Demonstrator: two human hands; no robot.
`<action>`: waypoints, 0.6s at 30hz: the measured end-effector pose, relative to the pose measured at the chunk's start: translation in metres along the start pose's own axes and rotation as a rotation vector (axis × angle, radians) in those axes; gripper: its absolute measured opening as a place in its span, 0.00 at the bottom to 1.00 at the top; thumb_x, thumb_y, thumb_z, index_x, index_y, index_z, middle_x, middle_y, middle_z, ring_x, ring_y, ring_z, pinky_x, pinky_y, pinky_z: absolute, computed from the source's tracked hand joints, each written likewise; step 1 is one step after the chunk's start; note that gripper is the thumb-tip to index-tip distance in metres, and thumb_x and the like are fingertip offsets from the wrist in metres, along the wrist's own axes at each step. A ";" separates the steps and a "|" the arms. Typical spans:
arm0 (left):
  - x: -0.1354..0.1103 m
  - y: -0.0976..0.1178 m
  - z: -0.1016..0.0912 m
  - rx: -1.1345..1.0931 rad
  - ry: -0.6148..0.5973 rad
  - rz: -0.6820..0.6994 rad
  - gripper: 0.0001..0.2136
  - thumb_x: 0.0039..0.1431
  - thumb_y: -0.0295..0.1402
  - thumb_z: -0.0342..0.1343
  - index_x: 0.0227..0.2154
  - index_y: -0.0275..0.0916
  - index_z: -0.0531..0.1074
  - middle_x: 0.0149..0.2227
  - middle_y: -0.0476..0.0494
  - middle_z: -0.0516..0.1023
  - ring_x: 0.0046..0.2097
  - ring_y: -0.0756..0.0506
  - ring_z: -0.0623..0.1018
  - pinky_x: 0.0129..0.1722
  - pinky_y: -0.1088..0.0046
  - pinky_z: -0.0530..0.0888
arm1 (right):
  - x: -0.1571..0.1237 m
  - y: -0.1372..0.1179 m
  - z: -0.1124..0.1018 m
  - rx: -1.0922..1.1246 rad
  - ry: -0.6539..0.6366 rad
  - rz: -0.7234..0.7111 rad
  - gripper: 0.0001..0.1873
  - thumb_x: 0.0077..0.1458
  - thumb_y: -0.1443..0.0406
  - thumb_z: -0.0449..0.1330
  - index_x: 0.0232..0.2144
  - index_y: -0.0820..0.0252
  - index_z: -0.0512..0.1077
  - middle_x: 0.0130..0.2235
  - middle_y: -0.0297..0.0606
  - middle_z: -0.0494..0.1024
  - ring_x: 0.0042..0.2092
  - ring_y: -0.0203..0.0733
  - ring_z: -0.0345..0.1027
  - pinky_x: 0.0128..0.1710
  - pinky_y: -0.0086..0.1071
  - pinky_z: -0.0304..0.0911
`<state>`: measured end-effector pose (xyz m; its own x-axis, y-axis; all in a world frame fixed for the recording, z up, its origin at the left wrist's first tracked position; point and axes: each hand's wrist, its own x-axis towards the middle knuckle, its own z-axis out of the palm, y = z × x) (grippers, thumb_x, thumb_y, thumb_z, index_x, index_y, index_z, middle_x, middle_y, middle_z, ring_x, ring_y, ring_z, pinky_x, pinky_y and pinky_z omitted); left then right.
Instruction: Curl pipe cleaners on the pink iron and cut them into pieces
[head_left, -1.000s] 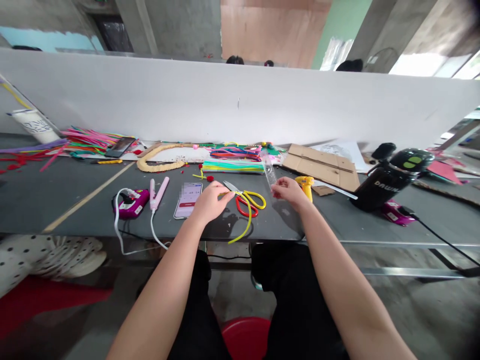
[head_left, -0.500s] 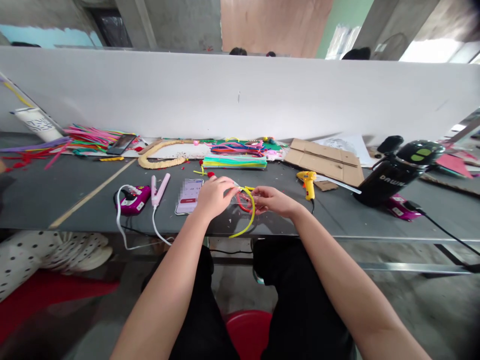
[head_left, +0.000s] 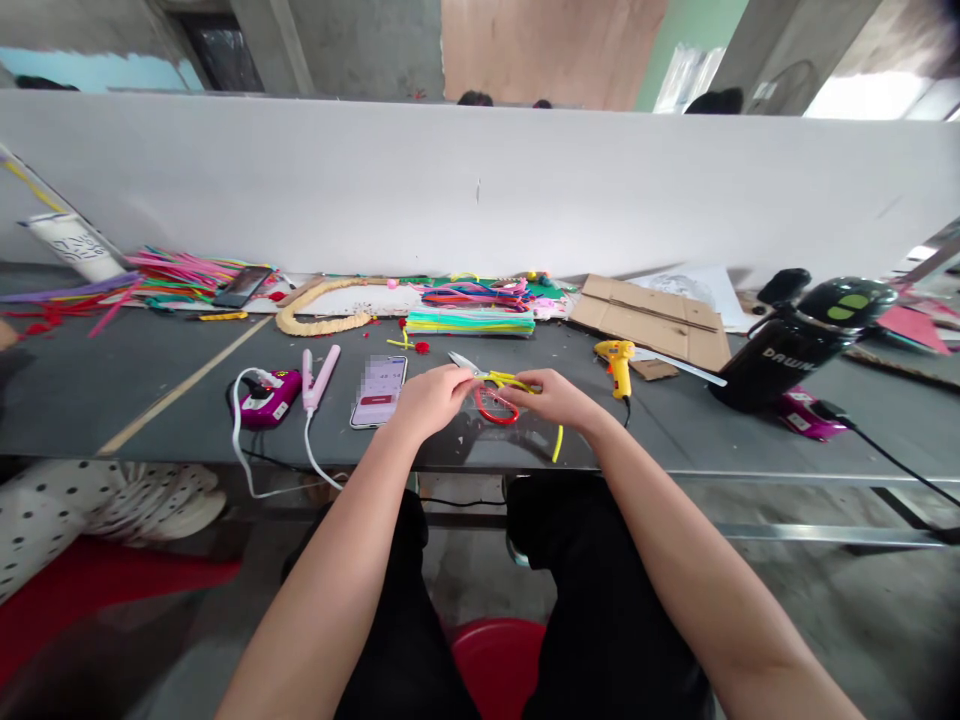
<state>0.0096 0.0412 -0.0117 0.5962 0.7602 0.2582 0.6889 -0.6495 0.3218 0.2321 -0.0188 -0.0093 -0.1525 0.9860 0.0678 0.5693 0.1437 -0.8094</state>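
Observation:
Between my hands stretches a yellow pipe cleaner (head_left: 510, 381). Its near end is pinched by the fingertips of my left hand (head_left: 435, 398). My right hand (head_left: 559, 396) has its fingers closed on the other part, and a loose tail hangs out below it. Scissors (head_left: 496, 408) with red handles lie on the table beneath the pipe cleaner, their blades pointing to the upper left behind my left fingers. Just left of my left hand is a phone (head_left: 379, 390) with its screen lit. A small red fuzzy piece (head_left: 422, 348) and a short yellow-green scrap rest beyond it.
A bundle of pipe cleaners (head_left: 469, 323) lies at the back. On the left are a pink hair straightener (head_left: 321, 378) and a purple power socket (head_left: 271, 399). To the right are a yellow glue gun (head_left: 616, 368), cardboard (head_left: 651, 322) and a black bottle (head_left: 799, 345).
The yellow pipe cleaner, earlier curving down in front of the scissors, now runs across to my right hand with its tail below it. The scissors show more clearly; my hands moved little.

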 end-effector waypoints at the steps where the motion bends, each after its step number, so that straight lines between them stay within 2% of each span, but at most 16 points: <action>1: -0.001 0.001 0.000 -0.024 -0.013 0.010 0.20 0.68 0.47 0.42 0.36 0.44 0.76 0.37 0.44 0.78 0.38 0.43 0.76 0.29 0.71 0.58 | 0.000 0.001 -0.002 -0.037 -0.015 -0.003 0.29 0.54 0.42 0.57 0.24 0.62 0.74 0.24 0.32 0.68 0.27 0.33 0.55 0.26 0.28 0.49; 4: -0.004 0.006 0.001 -0.062 -0.018 0.043 0.19 0.68 0.46 0.43 0.35 0.44 0.76 0.36 0.44 0.76 0.37 0.44 0.75 0.28 0.71 0.58 | 0.002 0.004 -0.007 -0.060 -0.082 0.045 0.33 0.58 0.41 0.51 0.23 0.63 0.75 0.24 0.35 0.73 0.27 0.35 0.60 0.28 0.29 0.52; 7: -0.005 0.011 0.002 -0.119 -0.021 0.088 0.18 0.68 0.43 0.44 0.34 0.41 0.76 0.35 0.43 0.74 0.36 0.45 0.74 0.30 0.71 0.61 | 0.003 0.006 -0.010 -0.081 -0.093 0.061 0.34 0.61 0.43 0.47 0.22 0.63 0.75 0.25 0.37 0.74 0.28 0.37 0.62 0.31 0.30 0.55; 12: -0.003 0.014 0.002 -0.209 -0.007 0.149 0.18 0.69 0.40 0.44 0.30 0.38 0.75 0.33 0.43 0.71 0.34 0.47 0.72 0.35 0.71 0.65 | 0.003 0.011 -0.018 -0.031 -0.100 -0.079 0.23 0.59 0.49 0.53 0.28 0.62 0.74 0.26 0.34 0.72 0.28 0.35 0.60 0.29 0.29 0.54; 15: -0.003 0.015 0.003 -0.218 -0.011 0.152 0.18 0.68 0.38 0.45 0.28 0.37 0.74 0.34 0.43 0.70 0.33 0.48 0.71 0.35 0.70 0.65 | 0.001 0.008 -0.022 0.014 -0.133 -0.063 0.21 0.58 0.51 0.55 0.30 0.62 0.74 0.26 0.34 0.73 0.29 0.35 0.60 0.30 0.28 0.54; 18: -0.003 0.014 0.005 -0.223 -0.013 0.151 0.18 0.68 0.37 0.45 0.26 0.37 0.74 0.33 0.43 0.70 0.33 0.48 0.71 0.35 0.70 0.65 | -0.002 0.004 -0.024 0.016 -0.166 -0.008 0.21 0.58 0.51 0.55 0.28 0.63 0.74 0.26 0.34 0.72 0.26 0.33 0.56 0.28 0.28 0.52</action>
<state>0.0195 0.0298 -0.0123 0.6912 0.6541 0.3073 0.4853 -0.7351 0.4734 0.2546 -0.0176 0.0013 -0.2890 0.9571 -0.0213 0.5551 0.1494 -0.8183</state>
